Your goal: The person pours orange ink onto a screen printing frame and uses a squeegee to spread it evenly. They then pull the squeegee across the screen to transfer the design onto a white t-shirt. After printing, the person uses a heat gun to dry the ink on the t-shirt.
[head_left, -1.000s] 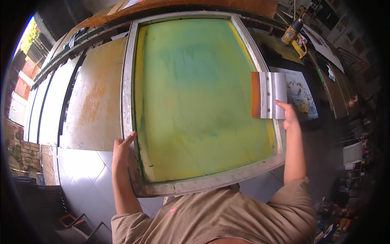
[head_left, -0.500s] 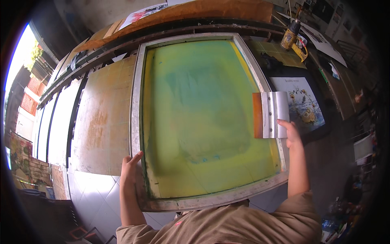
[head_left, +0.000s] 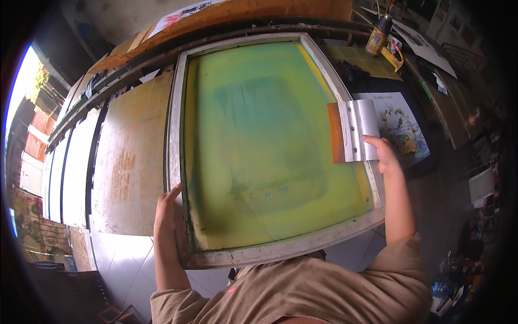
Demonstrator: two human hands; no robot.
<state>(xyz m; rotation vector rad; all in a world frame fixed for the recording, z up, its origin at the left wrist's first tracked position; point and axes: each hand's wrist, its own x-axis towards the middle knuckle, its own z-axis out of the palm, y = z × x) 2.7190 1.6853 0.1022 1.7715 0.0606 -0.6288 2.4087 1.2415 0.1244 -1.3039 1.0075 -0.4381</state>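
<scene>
A large screen-printing frame (head_left: 294,250) with yellow-green mesh (head_left: 253,162) spans the middle of the view, its near edge close to my body. My left hand (head_left: 168,208) is closed around the frame's left side near the lower corner, with the fingers partly hidden beneath it. In my right hand (head_left: 383,151) is a squeegee (head_left: 356,131) with a silvery metal handle and an orange-brown blade. The squeegee lies across the frame's right side, the blade over the mesh edge. My thumb presses on its handle; the other fingers are hidden below, so whether they also grip the frame cannot be told.
Right of the frame, a printed floral sheet (head_left: 402,127) lies on a black board. Beyond it is a yellow heat gun (head_left: 380,40). A brownish flat board (head_left: 129,162) sits to the left, with bright white panels (head_left: 75,167) past it. Dark rails (head_left: 259,33) run behind.
The frame has shifted slightly up and left in the view, with both hands and the squeegee moving along with it. My grip looks the same.
</scene>
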